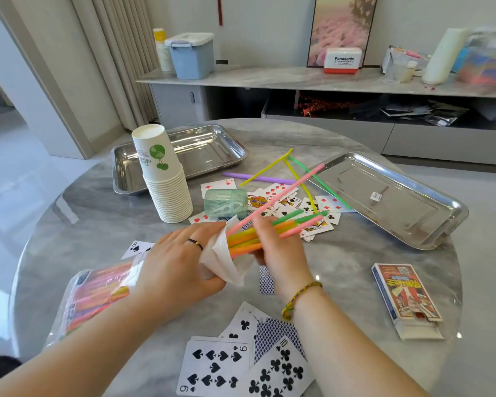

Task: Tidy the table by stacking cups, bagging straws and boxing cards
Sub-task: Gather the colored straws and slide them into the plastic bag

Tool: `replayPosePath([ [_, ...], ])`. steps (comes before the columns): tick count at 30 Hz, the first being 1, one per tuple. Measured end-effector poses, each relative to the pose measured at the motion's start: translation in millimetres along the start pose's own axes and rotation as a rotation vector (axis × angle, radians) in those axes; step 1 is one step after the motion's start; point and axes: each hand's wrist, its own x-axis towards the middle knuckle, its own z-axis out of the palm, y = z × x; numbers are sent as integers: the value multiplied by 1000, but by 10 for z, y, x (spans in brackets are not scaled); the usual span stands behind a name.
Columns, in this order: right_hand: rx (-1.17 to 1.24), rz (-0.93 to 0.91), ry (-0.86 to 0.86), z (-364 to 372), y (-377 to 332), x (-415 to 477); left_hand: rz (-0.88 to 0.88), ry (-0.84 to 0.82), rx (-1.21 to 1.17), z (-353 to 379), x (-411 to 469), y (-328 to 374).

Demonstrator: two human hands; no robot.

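- My left hand (178, 262) pinches open the mouth of the clear plastic straw bag (98, 299); my right hand (278, 253) grips a bundle of coloured plastic straws (269, 229), their long axis running from 2 o'clock toward the mouth at 8.
- I judge the bundle only partly inserted.
- Loose straws (272, 167) lie at 1 o'clock over scattered playing cards (307, 207).
- The stacked white paper cups (166, 181) stand at 11.

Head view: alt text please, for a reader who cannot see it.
A person's right hand feeds a bundle of coloured straws into the mouth of a plastic bag held open by the left hand. On the round marble table lie loose straws, scattered playing cards, an open card box, stacked paper cups and two steel trays.
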Motion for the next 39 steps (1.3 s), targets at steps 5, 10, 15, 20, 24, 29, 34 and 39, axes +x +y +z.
replayPosePath([
  [5,-45,37,-27,7,-43,-44,5,-9,41,15,-9,-3],
  [10,45,54,161,-148,-159,65,-55,-99,30,-24,-1,-30],
  [15,-5,-34,59,-90,-83,51,-20,-49,0,-2,-6,-6],
  [20,-227,-83,-115,82,-9,-89,11,29,25,24,23,46],
  [24,-109,-84,-20,-13,-126,-30,2,15,-27,-4,-4,20],
  [29,-28,-126,61,-192,-218,81,25,5,-36,8,-32,-10],
  [34,-271,-197,-91,-1,-22,-14,40,39,-36,-1,0,33],
  [39,-352,-260,-105,81,25,-94,55,41,-42,13,6,30],
])
